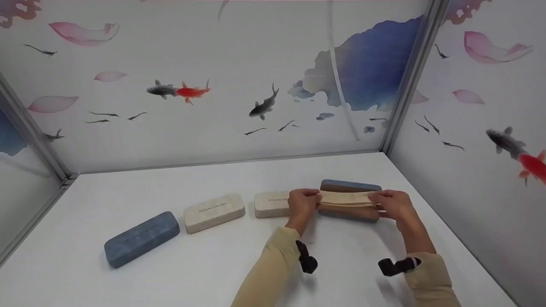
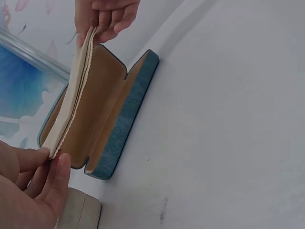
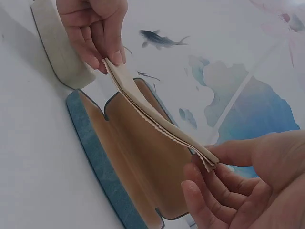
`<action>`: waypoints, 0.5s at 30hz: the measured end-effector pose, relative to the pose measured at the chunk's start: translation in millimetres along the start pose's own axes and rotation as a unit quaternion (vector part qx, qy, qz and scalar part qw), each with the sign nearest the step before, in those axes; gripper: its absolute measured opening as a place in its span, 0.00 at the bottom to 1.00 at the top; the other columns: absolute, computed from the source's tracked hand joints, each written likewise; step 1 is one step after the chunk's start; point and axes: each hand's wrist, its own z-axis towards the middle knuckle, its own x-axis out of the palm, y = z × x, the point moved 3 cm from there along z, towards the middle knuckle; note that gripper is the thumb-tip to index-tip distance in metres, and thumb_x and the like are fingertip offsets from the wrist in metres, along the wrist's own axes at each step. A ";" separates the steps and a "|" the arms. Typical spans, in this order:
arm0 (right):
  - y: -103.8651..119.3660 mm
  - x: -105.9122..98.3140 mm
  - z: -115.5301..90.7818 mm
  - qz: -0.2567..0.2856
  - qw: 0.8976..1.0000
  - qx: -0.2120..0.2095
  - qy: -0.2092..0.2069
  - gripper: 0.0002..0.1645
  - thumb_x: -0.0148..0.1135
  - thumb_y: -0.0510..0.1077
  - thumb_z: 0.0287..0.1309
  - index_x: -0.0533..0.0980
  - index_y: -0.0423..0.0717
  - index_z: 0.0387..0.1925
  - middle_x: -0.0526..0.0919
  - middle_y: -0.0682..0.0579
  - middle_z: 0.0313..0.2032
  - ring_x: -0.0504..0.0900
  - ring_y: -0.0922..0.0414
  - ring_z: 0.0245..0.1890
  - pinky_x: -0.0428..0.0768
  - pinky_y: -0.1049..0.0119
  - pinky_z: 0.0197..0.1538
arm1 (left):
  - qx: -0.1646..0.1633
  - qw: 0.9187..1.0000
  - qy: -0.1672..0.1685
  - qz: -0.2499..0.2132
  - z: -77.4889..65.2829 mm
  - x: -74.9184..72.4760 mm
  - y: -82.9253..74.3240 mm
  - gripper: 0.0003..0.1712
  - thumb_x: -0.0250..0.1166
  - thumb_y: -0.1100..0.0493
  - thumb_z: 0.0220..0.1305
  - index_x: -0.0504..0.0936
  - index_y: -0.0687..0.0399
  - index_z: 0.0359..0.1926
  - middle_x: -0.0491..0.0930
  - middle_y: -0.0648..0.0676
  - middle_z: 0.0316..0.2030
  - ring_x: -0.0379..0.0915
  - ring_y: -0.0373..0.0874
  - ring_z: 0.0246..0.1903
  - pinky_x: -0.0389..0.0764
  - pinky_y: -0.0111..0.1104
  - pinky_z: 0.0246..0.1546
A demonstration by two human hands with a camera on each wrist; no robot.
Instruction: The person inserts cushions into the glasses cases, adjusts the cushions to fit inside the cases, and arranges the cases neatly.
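Between my two hands stretches a folded cream cloth [image 1: 346, 198] with zigzag-cut edges, its layers showing in both wrist views. My left hand [image 1: 303, 204] pinches one end between thumb and fingers. The other end is pinched by my right hand [image 1: 394, 204]. Just below the cloth lies an open blue glasses case [image 2: 125, 121] with a brown lining [image 3: 147, 157], its lid tipped back towards the far wall. In the head view the cloth and fingers hide much of the case's inside.
A cream glasses case [image 1: 271, 204] stands beside my left hand, partly hidden by it. Farther left are another cream case [image 1: 214, 212] and a closed blue case [image 1: 142, 238]. Printed wall panels [image 1: 230, 140] border the white table [image 1: 204, 273] at the back and sides.
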 end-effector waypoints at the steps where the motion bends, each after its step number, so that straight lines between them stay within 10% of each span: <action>1: -1.8 -0.2 0.5 0.003 1.000 0.000 -0.006 0.33 0.60 0.52 0.69 0.70 0.29 0.62 0.82 0.41 0.50 0.83 0.61 0.41 0.85 0.66 0.47 | 0.001 1.000 0.001 0.004 0.2 1.5 1.2 0.05 0.69 0.70 0.59 0.89 0.64 0.37 0.88 0.57 0.32 0.82 0.38 0.26 0.85 0.28 0.29; 15: -17.9 6.5 5.0 0.053 0.998 -0.005 -0.032 0.24 0.59 0.40 0.68 0.72 0.25 0.58 0.79 0.51 0.33 0.79 0.62 0.31 0.84 0.72 0.35 | 0.073 0.995 0.012 0.069 5.1 14.2 6.4 0.06 0.67 0.71 0.61 0.89 0.64 0.38 0.88 0.56 0.32 0.83 0.39 0.28 0.83 0.27 0.28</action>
